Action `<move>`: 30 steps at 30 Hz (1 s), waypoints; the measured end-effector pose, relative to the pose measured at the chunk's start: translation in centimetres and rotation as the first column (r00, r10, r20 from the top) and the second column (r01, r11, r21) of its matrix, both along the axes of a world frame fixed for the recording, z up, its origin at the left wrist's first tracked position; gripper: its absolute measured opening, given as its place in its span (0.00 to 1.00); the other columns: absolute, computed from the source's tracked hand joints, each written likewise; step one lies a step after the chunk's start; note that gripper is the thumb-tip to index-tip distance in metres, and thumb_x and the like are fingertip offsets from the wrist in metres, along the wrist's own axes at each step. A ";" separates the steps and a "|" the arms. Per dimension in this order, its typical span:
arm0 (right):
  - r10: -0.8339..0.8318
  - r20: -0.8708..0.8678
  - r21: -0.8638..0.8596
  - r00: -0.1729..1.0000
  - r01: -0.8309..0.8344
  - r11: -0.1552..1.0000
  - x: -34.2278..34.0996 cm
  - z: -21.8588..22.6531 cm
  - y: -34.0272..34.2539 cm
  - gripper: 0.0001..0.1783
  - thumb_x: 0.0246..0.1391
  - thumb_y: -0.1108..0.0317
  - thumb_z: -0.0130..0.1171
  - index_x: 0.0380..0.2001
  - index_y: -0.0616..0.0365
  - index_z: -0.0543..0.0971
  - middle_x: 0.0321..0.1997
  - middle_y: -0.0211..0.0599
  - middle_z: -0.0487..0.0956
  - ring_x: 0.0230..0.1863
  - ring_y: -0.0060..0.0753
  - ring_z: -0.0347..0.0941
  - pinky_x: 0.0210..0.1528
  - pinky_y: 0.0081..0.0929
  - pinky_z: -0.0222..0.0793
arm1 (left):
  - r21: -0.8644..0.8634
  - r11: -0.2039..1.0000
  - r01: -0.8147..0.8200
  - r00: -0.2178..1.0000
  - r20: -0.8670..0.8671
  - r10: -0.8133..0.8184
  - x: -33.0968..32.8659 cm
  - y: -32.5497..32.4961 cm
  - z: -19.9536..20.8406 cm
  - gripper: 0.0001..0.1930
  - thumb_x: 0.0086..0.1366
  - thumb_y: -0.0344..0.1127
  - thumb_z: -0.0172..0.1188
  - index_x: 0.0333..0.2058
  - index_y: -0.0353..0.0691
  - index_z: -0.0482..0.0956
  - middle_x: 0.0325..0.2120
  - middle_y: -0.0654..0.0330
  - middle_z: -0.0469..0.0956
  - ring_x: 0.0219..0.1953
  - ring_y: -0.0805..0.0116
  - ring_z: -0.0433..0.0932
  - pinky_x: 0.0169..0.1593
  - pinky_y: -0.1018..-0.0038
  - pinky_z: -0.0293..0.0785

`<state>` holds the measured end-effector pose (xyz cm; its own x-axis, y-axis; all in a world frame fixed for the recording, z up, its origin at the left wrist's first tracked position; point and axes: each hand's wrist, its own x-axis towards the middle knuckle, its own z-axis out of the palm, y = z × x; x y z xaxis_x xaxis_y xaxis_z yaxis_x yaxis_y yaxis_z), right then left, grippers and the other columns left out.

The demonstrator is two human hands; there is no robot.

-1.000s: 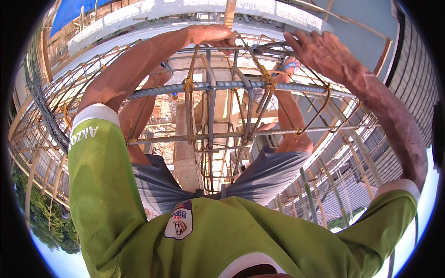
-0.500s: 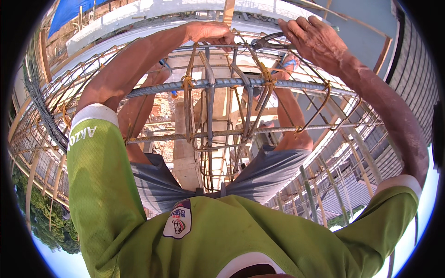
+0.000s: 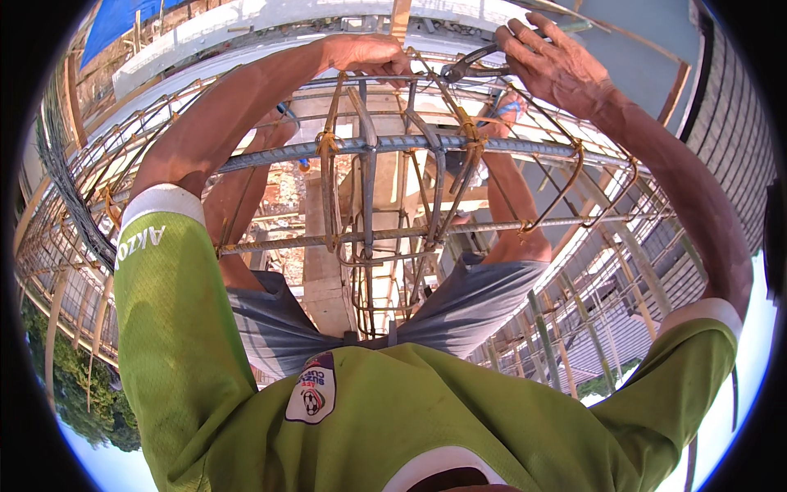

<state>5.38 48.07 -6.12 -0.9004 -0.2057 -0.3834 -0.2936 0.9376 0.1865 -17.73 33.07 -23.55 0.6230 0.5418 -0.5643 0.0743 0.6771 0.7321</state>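
Observation:
At the far side of a rebar cage, my left hand (image 3: 370, 56) is closed, its fingers curled down by the far thin bar. Whatever lies under those fingers is hidden. To its right, my right hand (image 3: 557, 70) has hold of dark steel pincers (image 3: 471, 67), handles spread apart, fingers loosely extended. The pincers' jaws point left, close to the bar and a slanting stirrup. Nearer me, a thick ribbed bar (image 3: 393, 144) crosses the cage, with yellowish-brown wire ties (image 3: 473, 141) where stirrups meet it.
A bundle of thin tie wire (image 3: 67, 184) hangs over the cage at the left. Below, my legs straddle wooden boards (image 3: 328, 287). Bamboo and timber poles (image 3: 548, 340) stand at the lower right, beside a grey tiled surface (image 3: 725, 139). A blue sheet (image 3: 123, 25) lies at the far left.
The pincers' handles have spread wider, and my right hand's fingers have loosened and risen slightly. My left hand stays at nearly the same spot on the far side.

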 end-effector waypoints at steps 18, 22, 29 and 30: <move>-0.093 0.155 0.008 0.984 0.093 0.996 1.1 -2.1 0.3 0.12 0.58 0.69 0.52 0.44 0.62 0.73 0.40 0.43 0.76 0.45 0.42 0.75 0.50 0.40 0.71 | 0.058 0.990 0.128 0.990 -0.070 -0.124 0.3 0.3 -1.1 0.20 0.49 0.31 0.49 0.39 0.29 0.80 0.42 0.52 0.82 0.47 0.67 0.80 0.49 0.71 0.75; -0.322 0.526 -0.269 0.787 0.513 0.815 0.4 -2.0 0.1 0.14 0.56 0.74 0.52 0.45 0.66 0.74 0.26 0.45 0.78 0.29 0.42 0.78 0.33 0.39 0.76 | 0.093 0.994 0.062 0.995 -0.084 -0.054 0.9 -0.4 -2.1 0.14 0.52 0.32 0.48 0.31 0.27 0.77 0.29 0.62 0.74 0.32 0.73 0.66 0.37 0.74 0.64; -0.010 0.985 0.170 -0.170 0.985 -0.013 -3.2 -1.9 2.5 0.09 0.57 0.71 0.54 0.37 0.68 0.77 0.22 0.44 0.77 0.22 0.33 0.78 0.23 0.33 0.79 | 0.041 0.994 0.096 0.988 -0.127 -0.091 0.4 0.5 -0.4 0.15 0.51 0.34 0.48 0.28 0.28 0.79 0.28 0.64 0.76 0.30 0.77 0.66 0.35 0.75 0.61; 0.026 0.983 0.181 -0.180 0.983 -0.017 -3.0 -2.2 2.7 0.10 0.57 0.70 0.55 0.37 0.68 0.76 0.22 0.44 0.78 0.22 0.33 0.78 0.23 0.33 0.79 | 0.047 0.992 0.119 0.985 -0.133 -0.112 0.2 0.5 -0.3 0.16 0.51 0.34 0.48 0.30 0.28 0.80 0.29 0.63 0.77 0.31 0.77 0.67 0.35 0.75 0.61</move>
